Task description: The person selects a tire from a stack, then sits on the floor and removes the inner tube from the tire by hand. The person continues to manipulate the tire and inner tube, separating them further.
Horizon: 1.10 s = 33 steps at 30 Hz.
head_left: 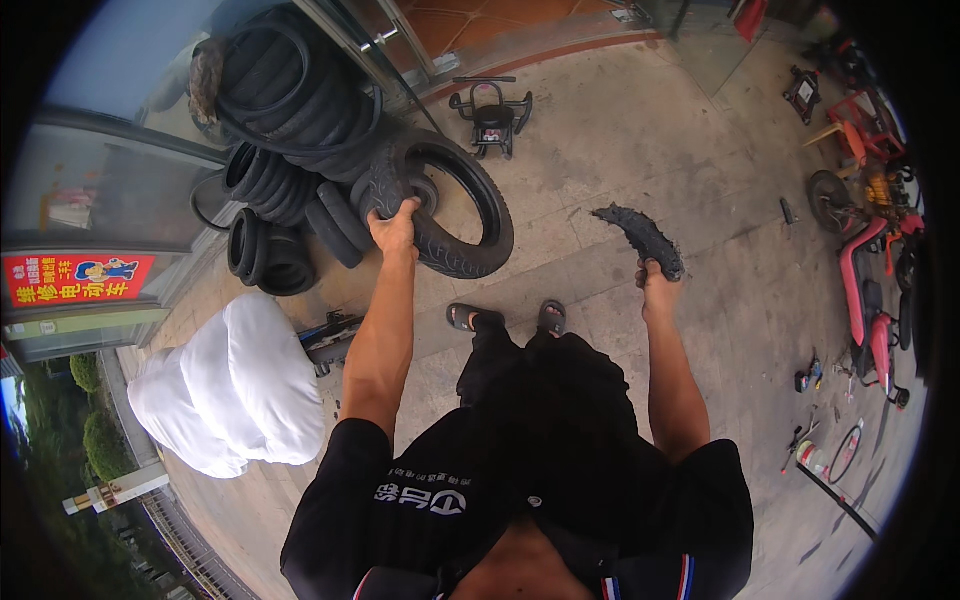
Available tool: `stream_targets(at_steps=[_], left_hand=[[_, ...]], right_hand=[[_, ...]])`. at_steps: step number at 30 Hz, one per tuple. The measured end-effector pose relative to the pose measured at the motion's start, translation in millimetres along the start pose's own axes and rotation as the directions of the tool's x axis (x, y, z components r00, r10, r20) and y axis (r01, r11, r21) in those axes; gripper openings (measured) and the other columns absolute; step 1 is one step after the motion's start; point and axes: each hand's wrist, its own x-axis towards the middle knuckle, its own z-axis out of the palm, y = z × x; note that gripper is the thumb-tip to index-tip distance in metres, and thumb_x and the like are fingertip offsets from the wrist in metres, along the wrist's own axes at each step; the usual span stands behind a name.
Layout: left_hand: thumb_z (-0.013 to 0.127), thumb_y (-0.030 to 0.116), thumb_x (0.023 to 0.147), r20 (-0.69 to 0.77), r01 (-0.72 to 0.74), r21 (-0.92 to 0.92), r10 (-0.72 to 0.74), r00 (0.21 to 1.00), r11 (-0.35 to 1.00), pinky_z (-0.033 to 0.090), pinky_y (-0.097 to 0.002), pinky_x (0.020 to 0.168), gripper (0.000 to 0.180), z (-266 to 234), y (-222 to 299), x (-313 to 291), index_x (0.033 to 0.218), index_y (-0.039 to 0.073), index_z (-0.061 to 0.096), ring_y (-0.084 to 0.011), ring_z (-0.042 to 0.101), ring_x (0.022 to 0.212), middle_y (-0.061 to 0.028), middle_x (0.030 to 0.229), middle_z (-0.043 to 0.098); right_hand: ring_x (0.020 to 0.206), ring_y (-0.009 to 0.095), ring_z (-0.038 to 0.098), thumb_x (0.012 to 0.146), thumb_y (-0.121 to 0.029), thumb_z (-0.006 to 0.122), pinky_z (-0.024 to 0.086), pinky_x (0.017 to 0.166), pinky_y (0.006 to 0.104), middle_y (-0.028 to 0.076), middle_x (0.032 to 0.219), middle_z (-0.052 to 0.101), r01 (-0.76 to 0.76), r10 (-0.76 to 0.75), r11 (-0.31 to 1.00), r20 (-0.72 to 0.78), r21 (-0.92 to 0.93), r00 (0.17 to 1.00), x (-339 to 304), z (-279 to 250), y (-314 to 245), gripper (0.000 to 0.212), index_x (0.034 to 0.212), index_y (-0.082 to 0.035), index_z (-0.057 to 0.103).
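Note:
My left hand (395, 230) is closed round the near left side of a black tyre (468, 258), its tread facing me. The tyre is held tilted in front of a heap of other tyres. Out to the right, my right hand (658, 292) grips the lower end of a ragged, curved black piece (642, 236) that looks like torn rubber. Its rough far end points up and left over the concrete. The fingers of my right hand are partly hidden behind it.
Stacked tyres (290, 110) lean by the glass front at far left. A white padded cover (235, 385) bulges at left. Ahead stands a small black metal frame (492, 118). At right are a pink scooter (858, 285) and scattered tools (808, 376) on the concrete ground (600, 130).

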Motion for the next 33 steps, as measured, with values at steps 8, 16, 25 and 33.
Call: stream_targets(at_steps=[8, 16, 25, 33], left_hand=[[0.083, 0.01, 0.068, -0.036, 0.022, -0.22, -0.03, 0.999, 0.975, 0.055, -0.0464, 0.089, 0.089, -99.4, 22.0, -14.1, 0.141, -0.006, 0.036, -0.0358, 0.063, 0.104, -0.0246, 0.121, 0.059], [0.07, 0.028, 0.085, 0.219, 0.325, -0.583, -0.242, 0.945, 0.744, 0.052, -0.0521, 0.097, 0.052, -161.4, 55.8, -31.6, 0.126, -0.001, 0.055, -0.0339, 0.065, 0.106, -0.018, 0.119, 0.065], [0.063, 0.035, 0.088, 0.41, 0.383, -0.681, -0.109, 0.906, 0.624, 0.055, -0.0479, 0.093, 0.048, -201.9, 48.8, -8.5, 0.119, -0.002, 0.06, -0.0327, 0.067, 0.098, -0.0188, 0.109, 0.069], [0.064, 0.037, 0.09, 0.48, 0.425, -0.67, -0.082, 0.873, 0.609, 0.055, -0.0471, 0.091, 0.05, -194.3, 32.3, 11.1, 0.121, -0.002, 0.06, -0.0334, 0.068, 0.095, -0.0187, 0.107, 0.069]], right_hand=[[0.066, 0.019, 0.066, 0.093, -0.013, 0.065, 0.052, 0.056, 0.0344, 0.012, 0.088, 0.068, -0.146, 0.085, 0.661, -0.119, -0.736, 0.989, 80.6, -13.2, 186.9, 0.016, 0.105, -0.003, 0.06], [0.085, 0.023, 0.066, 0.097, -0.036, 0.064, 0.056, 0.071, 0.0379, 0.016, 0.113, 0.064, -0.2, 0.575, 0.679, 0.344, -0.706, 0.742, 17.2, 194.6, 109.5, 0.053, 0.137, -0.005, 0.048], [0.119, 0.026, 0.056, 0.094, -0.058, 0.061, 0.044, 0.103, 0.0468, 0.009, 0.133, 0.058, -0.428, 0.255, 0.903, 0.776, 0.022, 0.577, -23.0, 287.5, -66.6, 0.074, 0.143, -0.005, 0.046], [0.124, 0.028, 0.053, 0.09, -0.021, 0.071, 0.042, 0.106, 0.0378, 0.022, 0.137, 0.052, 0.011, -0.096, 0.991, 0.669, 0.13, 0.737, -88.3, 301.6, -136.4, 0.073, 0.145, 0.009, 0.033]])
